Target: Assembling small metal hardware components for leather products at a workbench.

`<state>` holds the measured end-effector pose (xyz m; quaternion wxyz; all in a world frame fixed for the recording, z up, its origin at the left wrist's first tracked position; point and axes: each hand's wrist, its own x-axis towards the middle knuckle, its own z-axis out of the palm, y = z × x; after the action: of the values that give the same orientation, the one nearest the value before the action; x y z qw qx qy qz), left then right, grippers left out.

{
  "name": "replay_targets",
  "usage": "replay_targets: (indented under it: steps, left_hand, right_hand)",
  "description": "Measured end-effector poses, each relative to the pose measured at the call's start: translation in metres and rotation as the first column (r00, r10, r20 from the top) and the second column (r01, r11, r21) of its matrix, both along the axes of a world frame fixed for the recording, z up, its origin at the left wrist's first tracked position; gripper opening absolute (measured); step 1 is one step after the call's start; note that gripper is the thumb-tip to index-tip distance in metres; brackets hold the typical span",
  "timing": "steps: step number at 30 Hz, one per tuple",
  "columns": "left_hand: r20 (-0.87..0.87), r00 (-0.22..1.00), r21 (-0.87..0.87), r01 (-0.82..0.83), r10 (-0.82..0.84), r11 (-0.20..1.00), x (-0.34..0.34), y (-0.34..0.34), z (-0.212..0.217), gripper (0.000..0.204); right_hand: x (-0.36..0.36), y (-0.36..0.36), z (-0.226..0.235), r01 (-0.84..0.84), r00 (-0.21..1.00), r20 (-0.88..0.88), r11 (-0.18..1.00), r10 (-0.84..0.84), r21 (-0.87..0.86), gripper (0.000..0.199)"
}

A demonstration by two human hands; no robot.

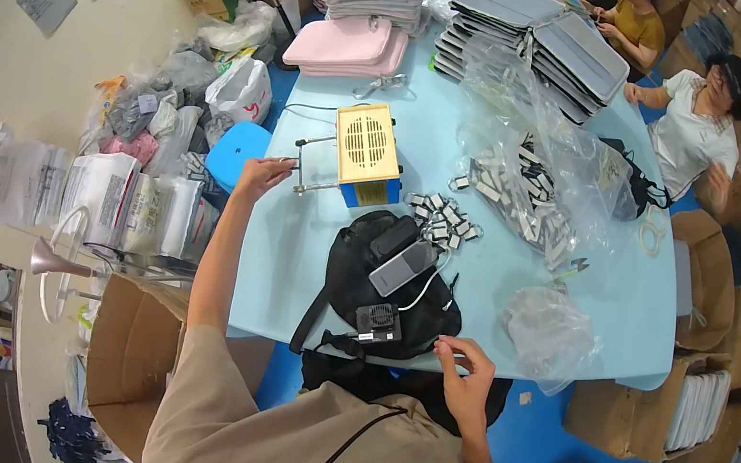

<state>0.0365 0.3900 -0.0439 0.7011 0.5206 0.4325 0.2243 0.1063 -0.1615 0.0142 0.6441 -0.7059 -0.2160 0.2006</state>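
Note:
My left hand (267, 176) reaches out at the table's left side. Its fingertips are pinched together beside the metal rod frame of a yellow box-shaped device (367, 146) with a slotted top and blue sides. Whatever lies between those fingertips is too small to name. Close to the front edge, my right hand (463, 378) has thumb and forefinger pressed together; what they grip, if anything, I cannot make out. Between my arms lies a black bag (347, 271), bearing a grey rectangular device (402, 269) with a white cable and a small black fan unit (377, 323).
Small white-and-black pieces (446, 221) lie loose beside a clear bag (527, 193) full of more. Grey cases (578, 56) and pink cases (347, 45) are stacked at the back. A crumpled plastic bag (549, 330) sits front right. Two people sit beyond the table's far right.

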Motion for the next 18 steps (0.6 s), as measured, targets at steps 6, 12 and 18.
replay_targets:
  steps: [6, 12, 18]
  left_hand:
    - [-0.019, 0.998, -0.035, 0.056, -0.057, 0.998, -0.0003, 0.0, -0.0013, 0.029]
    - [-0.021, 0.998, -0.052, 0.055, -0.056, 0.997, 0.0, 0.0009, -0.0043, 0.03]
    - [-0.028, 0.999, -0.009, 0.04, -0.04, 0.999, 0.0017, -0.0028, -0.0051, 0.027]
  right_hand:
    - [0.0029, -0.0063, -0.0028, -0.009, 1.0, -0.02, 1.0, 0.009, -0.015, 0.014]
    - [0.0019, -0.0078, -0.0013, -0.01, 1.0, -0.03, 1.0, 0.01, -0.005, 0.014]
    - [0.0035, -0.0094, -0.0037, 0.0, 1.0, -0.018, 1.0, 0.0, -0.006, 0.014]
